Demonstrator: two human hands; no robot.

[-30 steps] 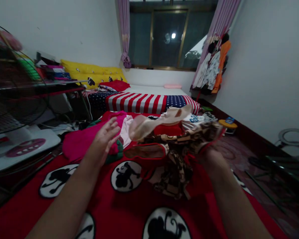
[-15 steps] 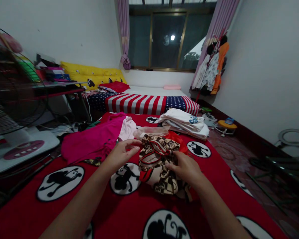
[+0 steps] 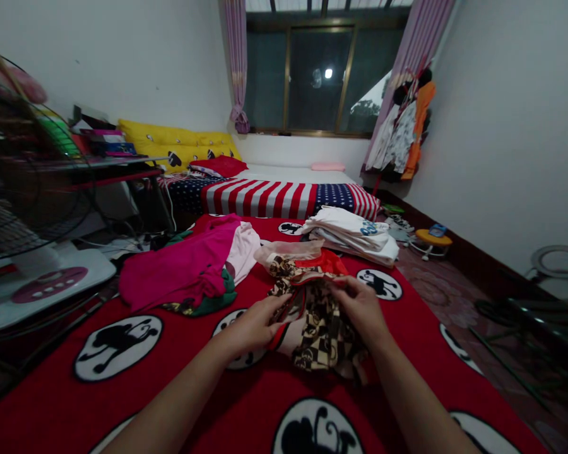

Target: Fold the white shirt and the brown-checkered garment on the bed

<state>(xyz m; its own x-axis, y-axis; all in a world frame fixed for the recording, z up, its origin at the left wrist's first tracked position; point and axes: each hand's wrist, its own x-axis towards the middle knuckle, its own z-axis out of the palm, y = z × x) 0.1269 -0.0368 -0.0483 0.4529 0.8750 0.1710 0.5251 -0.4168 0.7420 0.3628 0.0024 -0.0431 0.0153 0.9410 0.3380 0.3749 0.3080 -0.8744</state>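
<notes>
A crumpled brown-and-cream checked garment (image 3: 319, 337) with red trim lies on the red blanket (image 3: 208, 403) in front of me. My left hand (image 3: 258, 325) is at its left edge, fingers over the cloth and thumb by the red trim, closed on it. On the other side, my right hand (image 3: 362, 309) pinches the garment's upper right edge and lifts it slightly. Just beyond lie a sheer pale cloth (image 3: 291, 252) and a bright red cloth (image 3: 329, 260), partly under the checked one.
To the left lie a magenta garment (image 3: 170, 271), a pale pink cloth (image 3: 242, 252) and a dark green cloth (image 3: 222, 296). A stack of folded white clothes (image 3: 350, 233) stands at the back right. A fan (image 3: 42, 271) is at far left, a yellow stool (image 3: 433, 238) at right.
My left hand has moved right and down from beside the garment onto its left edge. My right hand has shifted slightly up, raising the cloth's edge.
</notes>
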